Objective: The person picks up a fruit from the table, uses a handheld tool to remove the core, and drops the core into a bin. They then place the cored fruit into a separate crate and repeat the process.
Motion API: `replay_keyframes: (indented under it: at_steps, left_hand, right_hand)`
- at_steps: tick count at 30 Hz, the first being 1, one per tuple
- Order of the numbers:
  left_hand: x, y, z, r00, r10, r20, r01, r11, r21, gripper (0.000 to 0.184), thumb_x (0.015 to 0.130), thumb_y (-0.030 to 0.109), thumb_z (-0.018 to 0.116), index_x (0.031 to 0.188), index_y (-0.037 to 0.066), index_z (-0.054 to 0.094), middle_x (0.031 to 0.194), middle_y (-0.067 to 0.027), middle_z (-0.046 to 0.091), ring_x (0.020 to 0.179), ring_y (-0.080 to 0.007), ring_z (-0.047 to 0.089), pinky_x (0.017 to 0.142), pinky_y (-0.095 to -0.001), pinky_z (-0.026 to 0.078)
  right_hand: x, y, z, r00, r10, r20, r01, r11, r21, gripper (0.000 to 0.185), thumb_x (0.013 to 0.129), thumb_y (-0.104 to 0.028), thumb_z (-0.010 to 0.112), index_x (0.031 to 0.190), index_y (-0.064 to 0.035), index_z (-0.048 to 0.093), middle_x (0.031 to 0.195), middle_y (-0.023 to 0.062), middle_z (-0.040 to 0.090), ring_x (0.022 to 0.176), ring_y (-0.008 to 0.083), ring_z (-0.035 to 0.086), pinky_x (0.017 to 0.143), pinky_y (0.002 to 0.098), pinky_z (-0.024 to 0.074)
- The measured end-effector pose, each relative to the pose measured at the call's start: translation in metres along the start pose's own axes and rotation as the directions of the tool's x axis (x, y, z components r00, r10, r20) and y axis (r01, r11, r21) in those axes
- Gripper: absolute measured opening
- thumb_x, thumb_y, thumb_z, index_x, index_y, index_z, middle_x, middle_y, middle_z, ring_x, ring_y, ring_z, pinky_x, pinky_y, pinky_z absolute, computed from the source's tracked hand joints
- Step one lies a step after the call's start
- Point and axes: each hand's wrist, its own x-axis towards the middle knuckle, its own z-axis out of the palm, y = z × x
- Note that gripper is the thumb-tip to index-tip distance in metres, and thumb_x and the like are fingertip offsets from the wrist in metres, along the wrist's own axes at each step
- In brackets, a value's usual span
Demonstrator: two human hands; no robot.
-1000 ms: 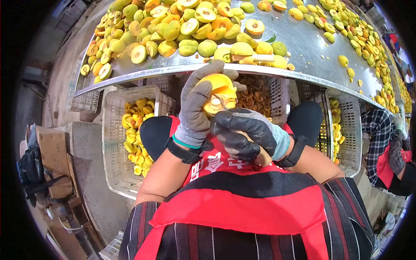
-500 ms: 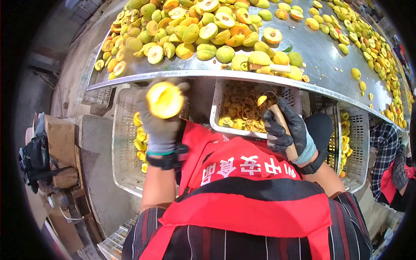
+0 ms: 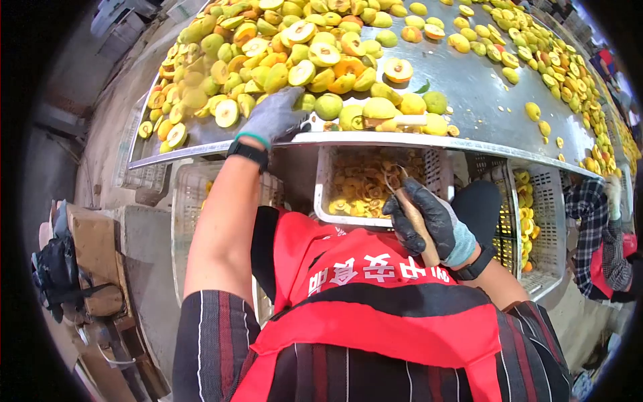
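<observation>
My left hand point(image 3: 276, 115), in a grey glove, reaches over the metal table's front edge point(image 3: 375, 138) to the pile of halved yellow-green fruit point(image 3: 275, 77). Its fingertips are by the fruit, and whether they hold a piece is hidden. Dark-gloved, my right hand point(image 3: 429, 218) is closed round the wooden handle of a pitting tool point(image 3: 416, 224). The tool's thin metal loop points up over a white crate point(image 3: 321, 191) of brownish fruit scraps point(image 3: 365, 184). A second wooden-handled tool point(image 3: 402, 120) lies among fruit at the table edge.
Crates stand under the table at left point(image 3: 184, 221) and right point(image 3: 549, 221), the right one with yellow fruit halves point(image 3: 526, 214). At far right is a co-worker's plaid sleeve point(image 3: 583, 201). Cardboard and a black bag point(image 3: 57, 268) are at far left.
My left hand has gone from holding a yellow fruit half near my lap to the pile, and that half is no longer seen in it. My right hand has moved away from the fruit with the tool.
</observation>
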Motion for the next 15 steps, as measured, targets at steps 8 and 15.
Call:
replay_keyframes:
  at_steps: [8, 15]
  left_hand:
    - [0.012, 0.018, 0.005, 0.948, -0.291, 0.127, 0.27, 0.949, 0.16, 0.054, 0.067, 0.028, 0.068, 0.113, 0.006, 0.052, 0.106, -0.0193, 0.056, 0.101, -0.034, 0.054, 0.084, -0.0413, 0.045]
    - [-0.06, 0.04, -0.003, 0.98, -0.176, 0.089, -0.016, -0.519, -0.855, 0.044, 0.08, 0.029, 0.057, 0.111, -0.001, 0.05, 0.096, -0.0154, 0.059, 0.091, -0.0349, 0.059, 0.071, -0.0411, 0.052]
  right_hand:
    - [-0.009, -0.007, 0.011, 0.995, -0.039, 0.091, 0.049, 0.992, -0.113, 0.045, 0.096, -0.038, 0.03, 0.101, 0.0004, 0.053, 0.054, 0.0055, 0.047, 0.038, 0.0129, 0.044, 0.036, 0.025, 0.0366]
    - [-0.011, -0.016, 0.028, 0.987, -0.156, 0.04, 0.157, 0.887, -0.433, 0.032, 0.093, -0.034, 0.043, 0.093, -0.0026, 0.052, 0.058, 0.0052, 0.05, 0.042, 0.0122, 0.048, 0.038, 0.0254, 0.0393]
